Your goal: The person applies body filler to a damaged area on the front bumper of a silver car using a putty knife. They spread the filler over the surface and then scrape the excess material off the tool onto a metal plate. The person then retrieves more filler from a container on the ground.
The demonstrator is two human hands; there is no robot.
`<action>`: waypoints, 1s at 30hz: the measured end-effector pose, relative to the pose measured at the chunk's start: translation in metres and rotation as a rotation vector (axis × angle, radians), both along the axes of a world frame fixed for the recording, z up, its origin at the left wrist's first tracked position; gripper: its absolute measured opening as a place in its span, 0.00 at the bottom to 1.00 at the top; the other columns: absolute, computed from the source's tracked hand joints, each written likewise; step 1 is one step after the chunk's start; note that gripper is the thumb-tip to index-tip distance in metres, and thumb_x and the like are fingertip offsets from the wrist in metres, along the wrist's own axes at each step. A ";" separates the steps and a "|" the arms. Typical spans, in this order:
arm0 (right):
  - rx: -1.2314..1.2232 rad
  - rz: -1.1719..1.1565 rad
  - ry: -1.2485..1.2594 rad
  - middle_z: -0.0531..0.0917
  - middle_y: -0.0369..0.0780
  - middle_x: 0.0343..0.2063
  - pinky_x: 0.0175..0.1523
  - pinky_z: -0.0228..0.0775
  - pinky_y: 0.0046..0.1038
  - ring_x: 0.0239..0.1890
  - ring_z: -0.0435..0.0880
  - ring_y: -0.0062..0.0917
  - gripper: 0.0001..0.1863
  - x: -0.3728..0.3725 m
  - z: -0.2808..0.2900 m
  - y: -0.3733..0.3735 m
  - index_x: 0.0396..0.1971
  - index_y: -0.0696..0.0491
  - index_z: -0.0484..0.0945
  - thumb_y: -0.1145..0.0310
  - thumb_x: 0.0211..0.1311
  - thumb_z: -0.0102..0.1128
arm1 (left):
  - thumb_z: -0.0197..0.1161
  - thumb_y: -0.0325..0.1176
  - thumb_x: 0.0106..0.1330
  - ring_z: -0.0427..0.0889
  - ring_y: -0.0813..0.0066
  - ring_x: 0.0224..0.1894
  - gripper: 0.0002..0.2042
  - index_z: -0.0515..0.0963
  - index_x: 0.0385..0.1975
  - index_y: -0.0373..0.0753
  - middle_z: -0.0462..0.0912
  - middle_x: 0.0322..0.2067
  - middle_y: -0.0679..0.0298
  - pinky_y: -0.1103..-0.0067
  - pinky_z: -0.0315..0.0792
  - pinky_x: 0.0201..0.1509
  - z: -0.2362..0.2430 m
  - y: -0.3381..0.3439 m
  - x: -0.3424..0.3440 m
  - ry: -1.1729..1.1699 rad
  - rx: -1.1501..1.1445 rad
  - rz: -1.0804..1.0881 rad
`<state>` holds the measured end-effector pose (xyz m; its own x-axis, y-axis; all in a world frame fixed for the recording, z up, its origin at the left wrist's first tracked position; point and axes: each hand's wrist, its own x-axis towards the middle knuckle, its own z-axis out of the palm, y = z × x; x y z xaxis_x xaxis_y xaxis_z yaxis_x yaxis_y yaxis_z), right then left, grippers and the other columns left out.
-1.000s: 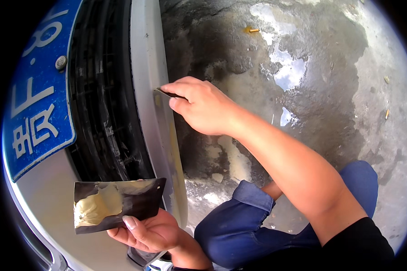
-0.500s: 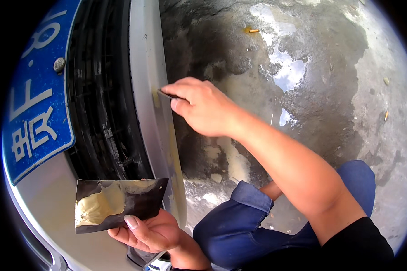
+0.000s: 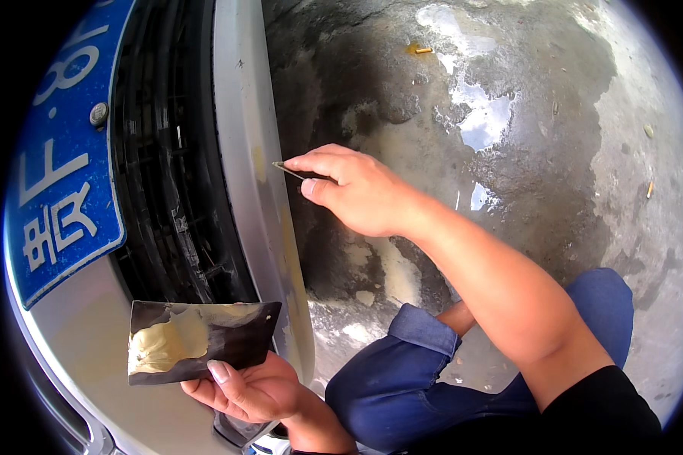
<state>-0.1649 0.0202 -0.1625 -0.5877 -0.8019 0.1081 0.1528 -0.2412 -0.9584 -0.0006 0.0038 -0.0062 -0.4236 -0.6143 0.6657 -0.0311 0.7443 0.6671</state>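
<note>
My left hand [image 3: 250,387] grips a dark, flat rectangular board [image 3: 239,337] by its lower edge. A lump of pale yellow putty [image 3: 167,345] is smeared over the board's left half. Between the thumb and fingers of my right hand [image 3: 357,189] is a thin putty scraper [image 3: 290,171], seen nearly edge-on. Its tip is at the outer edge of the silver bumper [image 3: 243,98], beside a small pale yellow patch [image 3: 259,163] on the surface. More yellowish smears run along the bumper's edge lower down.
Left of the bumper strip is a black slatted grille [image 3: 167,152], with a blue licence plate [image 3: 68,167] beyond it. The concrete floor [image 3: 539,182] has wet patches and a puddle [image 3: 482,121]. My bent knees in blue jeans [image 3: 387,379] are at the lower right.
My right hand has drawn back slightly to the right and down, and the scraper has moved off the yellow patch to the bumper's edge. My left hand and the board stay almost still.
</note>
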 end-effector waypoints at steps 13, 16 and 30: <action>0.070 -0.125 0.078 0.74 0.48 0.53 0.59 0.67 0.36 0.54 0.75 0.44 0.18 0.009 0.025 -0.024 0.53 0.57 0.74 0.68 0.64 0.50 | 0.48 0.25 0.64 0.69 0.61 0.59 0.21 0.64 0.58 0.33 0.68 0.59 0.54 0.65 0.58 0.67 -0.002 -0.005 0.019 -0.014 0.082 0.002; 0.122 -0.018 0.102 0.71 0.44 0.57 0.60 0.64 0.43 0.55 0.72 0.44 0.20 0.016 0.026 -0.015 0.56 0.50 0.73 0.65 0.66 0.47 | 0.48 0.25 0.63 0.68 0.60 0.60 0.21 0.65 0.58 0.32 0.68 0.59 0.53 0.65 0.58 0.68 -0.001 -0.006 0.013 -0.019 0.069 0.005; 0.095 -0.089 0.015 0.75 0.45 0.52 0.61 0.64 0.33 0.57 0.73 0.38 0.20 -0.026 0.003 -0.010 0.55 0.52 0.74 0.63 0.65 0.51 | 0.47 0.23 0.63 0.64 0.57 0.63 0.23 0.64 0.60 0.34 0.64 0.62 0.51 0.63 0.55 0.70 -0.003 -0.002 0.026 -0.057 0.145 -0.082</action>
<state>-0.1910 0.0101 -0.1599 -0.6557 -0.7538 0.0430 0.1206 -0.1607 -0.9796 0.0249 0.0020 -0.0094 -0.5112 -0.6640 0.5457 -0.0153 0.6419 0.7667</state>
